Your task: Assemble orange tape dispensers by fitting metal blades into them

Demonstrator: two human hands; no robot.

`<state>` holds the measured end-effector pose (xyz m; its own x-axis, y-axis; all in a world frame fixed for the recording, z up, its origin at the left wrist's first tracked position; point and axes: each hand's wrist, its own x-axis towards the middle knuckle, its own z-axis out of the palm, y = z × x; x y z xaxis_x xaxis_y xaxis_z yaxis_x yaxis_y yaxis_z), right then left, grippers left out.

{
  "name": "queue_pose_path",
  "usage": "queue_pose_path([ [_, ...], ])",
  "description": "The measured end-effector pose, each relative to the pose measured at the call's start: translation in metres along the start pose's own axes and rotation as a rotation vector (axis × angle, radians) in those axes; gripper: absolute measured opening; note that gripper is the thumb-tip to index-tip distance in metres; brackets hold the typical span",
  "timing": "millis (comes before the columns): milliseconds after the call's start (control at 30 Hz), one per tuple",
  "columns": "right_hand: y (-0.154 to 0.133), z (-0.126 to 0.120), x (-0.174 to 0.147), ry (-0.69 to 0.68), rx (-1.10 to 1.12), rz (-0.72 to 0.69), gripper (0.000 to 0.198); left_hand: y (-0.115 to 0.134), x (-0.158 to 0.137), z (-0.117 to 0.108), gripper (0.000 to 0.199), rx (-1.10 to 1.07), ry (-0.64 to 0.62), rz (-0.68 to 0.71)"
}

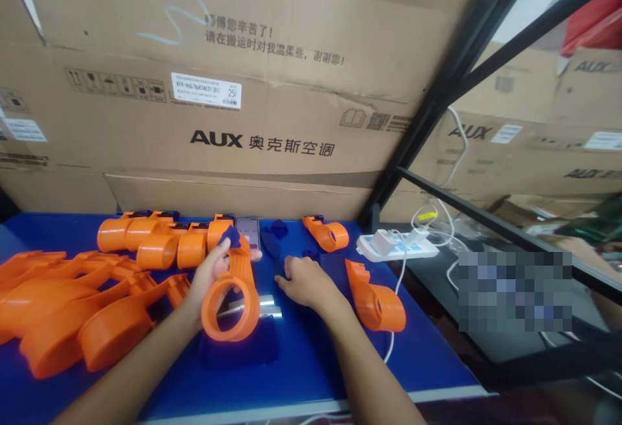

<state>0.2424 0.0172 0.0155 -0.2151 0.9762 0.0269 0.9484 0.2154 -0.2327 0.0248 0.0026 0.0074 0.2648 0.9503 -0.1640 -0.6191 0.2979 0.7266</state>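
My left hand (212,273) is closed around the upper part of an orange tape dispenser (250,308), whose round ring hangs toward me. A dark blue piece (232,237) sits at its top, by my fingertips. To the right, my right hand (307,280) is low over the blue table with fingers curled; whatever is under them is hidden. Just beyond it lie loose dark blue pieces (276,230). Shiny metal strips (269,308) rest on the table behind the held dispenser, partly seen through its ring.
Orange dispensers (87,295) are heaped at left, with several blue-topped ones (158,252) behind. Two more, one at the back (333,236) and one nearer (389,307), lie right. A phone (249,227), power strip (427,247), white cable (401,276) and carton (272,88) surround the workspace.
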Motion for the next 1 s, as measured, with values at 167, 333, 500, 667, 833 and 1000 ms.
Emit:
queue_pose_path([
  [167, -0.010, 0.000, 0.000, -0.010, 0.048, -0.076, 0.011, -0.001, 0.002, -0.005, 0.050, 0.007, -0.026, -0.002],
  [333, -0.017, -0.007, 0.001, 0.075, 0.323, -0.198, 0.016, -0.002, 0.004, -0.007, 0.047, -0.062, -0.003, 0.074],
  [500, -0.022, -0.014, 0.003, 0.290, 0.971, -0.255, 0.025, -0.008, 0.006, -0.010, 0.053, -0.084, -0.009, 0.092],
  [667, -0.024, -0.005, 0.005, 0.239, 1.208, -0.210, 0.026, -0.008, 0.003, -0.005, 0.054, -0.089, -0.031, 0.112],
  [833, -0.021, 0.012, 0.011, 0.347, 0.991, -0.146, 0.033, -0.002, -0.002, 0.004, 0.054, -0.103, 0.019, 0.156],
  [1000, -0.025, 0.017, 0.011, 0.335, 0.910, -0.232, 0.044, -0.003, -0.004, 0.007, 0.048, -0.116, -0.037, 0.179],
])
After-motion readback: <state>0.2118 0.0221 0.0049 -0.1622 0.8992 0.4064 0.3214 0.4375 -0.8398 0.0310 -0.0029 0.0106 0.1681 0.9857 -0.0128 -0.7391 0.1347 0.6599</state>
